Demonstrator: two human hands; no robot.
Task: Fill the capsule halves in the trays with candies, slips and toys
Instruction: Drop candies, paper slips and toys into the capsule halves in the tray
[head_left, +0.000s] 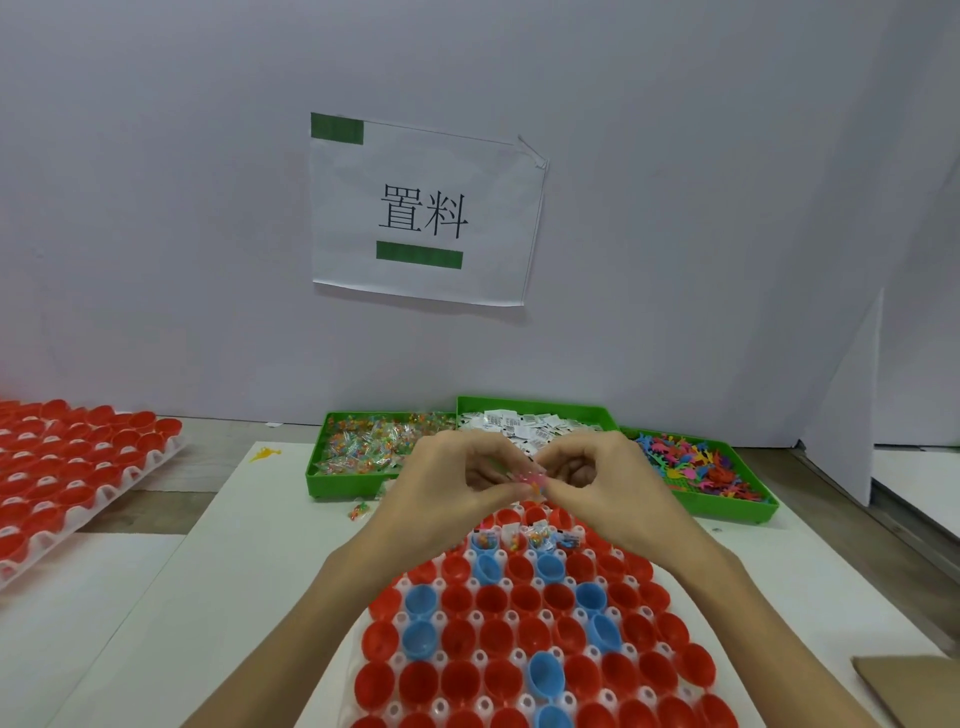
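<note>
- Both hands meet over the far end of the clear plastic tray of red and blue capsule halves (524, 644), which sits on the white surface (249, 571) right in front.
- The left hand (457, 486) and right hand (592, 483) have their fingers curled in, thumb and fingertips pinching a tiny clear packet of colourful candy (536, 484) between them. It's small and partly hidden, so that's about all I can make out.
- Just under the hands, a few capsule halves in the far rows already have stuff in them: candy packets and little white paper slips (511, 531) poking up. The nearer rows look unfilled.
- Behind the hands are three green plastic bins side by side: the left green bin of candy packets (332, 480), the middle green bin of white slips (530, 408), and the right green bin of flat multicoloured toy shapes (737, 506).
- One stray candy packet (357, 510) lies on the surface just in front of the left bin.
- Off to the left is a second tray of red capsule halves (67, 478), well apart from the one being worked on.
- A white paper sign with black characters and green tape (423, 213) is stuck on the wall, and a brown cardboard corner (909, 686) shows at bottom right.
</note>
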